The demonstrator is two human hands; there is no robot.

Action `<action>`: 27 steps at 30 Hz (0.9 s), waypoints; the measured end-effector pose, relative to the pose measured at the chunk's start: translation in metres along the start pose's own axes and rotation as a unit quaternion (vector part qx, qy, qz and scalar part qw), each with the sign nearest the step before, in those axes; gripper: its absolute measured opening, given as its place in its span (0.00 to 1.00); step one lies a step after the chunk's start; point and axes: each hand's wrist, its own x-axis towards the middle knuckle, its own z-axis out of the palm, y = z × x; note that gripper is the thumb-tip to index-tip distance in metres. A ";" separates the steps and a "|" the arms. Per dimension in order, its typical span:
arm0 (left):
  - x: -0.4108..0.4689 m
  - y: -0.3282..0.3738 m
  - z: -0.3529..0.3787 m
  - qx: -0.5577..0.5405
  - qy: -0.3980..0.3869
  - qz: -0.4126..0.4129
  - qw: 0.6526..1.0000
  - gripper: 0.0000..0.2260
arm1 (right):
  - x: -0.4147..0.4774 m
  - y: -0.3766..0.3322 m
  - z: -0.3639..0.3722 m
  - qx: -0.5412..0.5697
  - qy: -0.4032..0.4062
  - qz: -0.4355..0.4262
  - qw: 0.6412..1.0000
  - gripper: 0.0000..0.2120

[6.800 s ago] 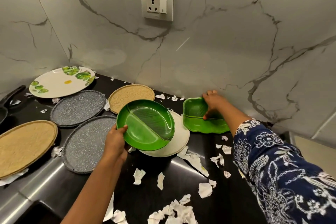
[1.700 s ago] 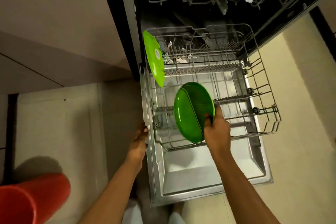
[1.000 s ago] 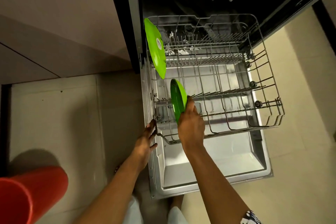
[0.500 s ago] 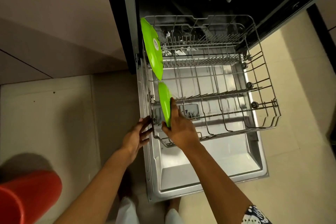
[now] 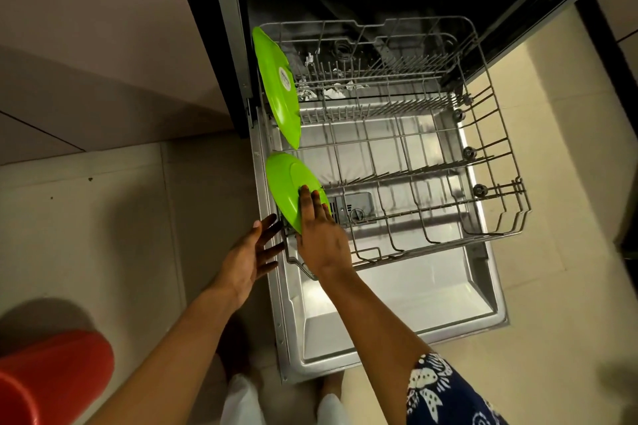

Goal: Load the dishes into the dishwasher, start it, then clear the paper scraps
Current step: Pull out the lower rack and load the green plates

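Green plate went from mid-air onto its edge at the front-left of the lower rack. Our right hand pressed flat fingers against it, while our left hand spread open beside the rack. Two dishes were racked; loading had barely begun, we judged.

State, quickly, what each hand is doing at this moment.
Left hand: open, fingers spread beside the lower rack's left edge, holding nothing.
Right hand: open, straight fingers pressing the nearer green plate.
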 end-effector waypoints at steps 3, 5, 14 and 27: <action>0.000 0.000 -0.002 0.014 -0.001 0.007 1.000 0.17 | -0.006 0.000 0.005 0.009 -0.009 0.020 1.000 0.34; 0.001 0.004 -0.002 0.024 0.006 0.033 0.999 0.17 | -0.012 0.002 0.006 0.014 -0.022 0.034 0.999 0.35; 0.011 0.050 0.016 0.031 0.033 0.173 0.984 0.20 | -0.042 0.015 0.029 0.099 0.006 -0.012 0.995 0.42; 0.017 0.027 0.037 0.038 0.107 0.127 0.985 0.15 | -0.054 0.103 0.028 -0.084 0.043 -0.076 0.993 0.22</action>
